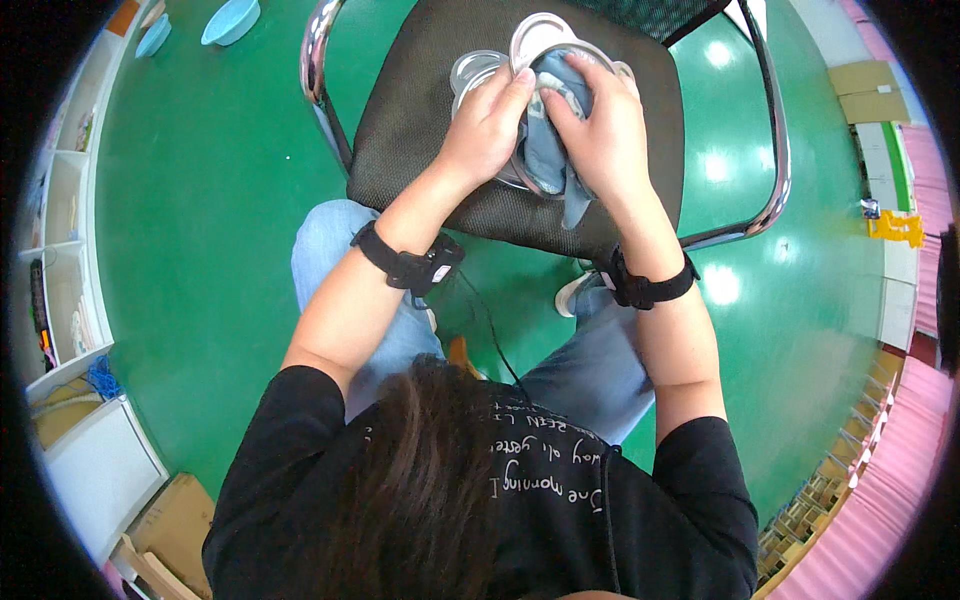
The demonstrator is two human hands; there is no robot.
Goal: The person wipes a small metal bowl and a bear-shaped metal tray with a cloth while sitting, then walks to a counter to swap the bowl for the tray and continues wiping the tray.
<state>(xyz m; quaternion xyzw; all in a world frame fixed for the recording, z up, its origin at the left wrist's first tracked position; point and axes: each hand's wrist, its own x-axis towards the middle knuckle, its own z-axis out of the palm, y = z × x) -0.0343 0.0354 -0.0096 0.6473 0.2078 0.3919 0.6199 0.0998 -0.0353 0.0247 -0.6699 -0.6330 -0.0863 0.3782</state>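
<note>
Over the black chair (410, 130)'s seat, left-hand (485, 130) fingers clamp a round container (582, 47); right-hand (612, 130) fingers clamp a blue-grey cloth (543, 150) against it. Clear round pieces (474, 70) lie on the seat.

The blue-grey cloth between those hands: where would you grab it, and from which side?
Probably take the cloth by its loose tail, coming from the person's side of the chair. That narrow end points toward the person, clear of the right hand, while the upper part is bunched there.
</note>
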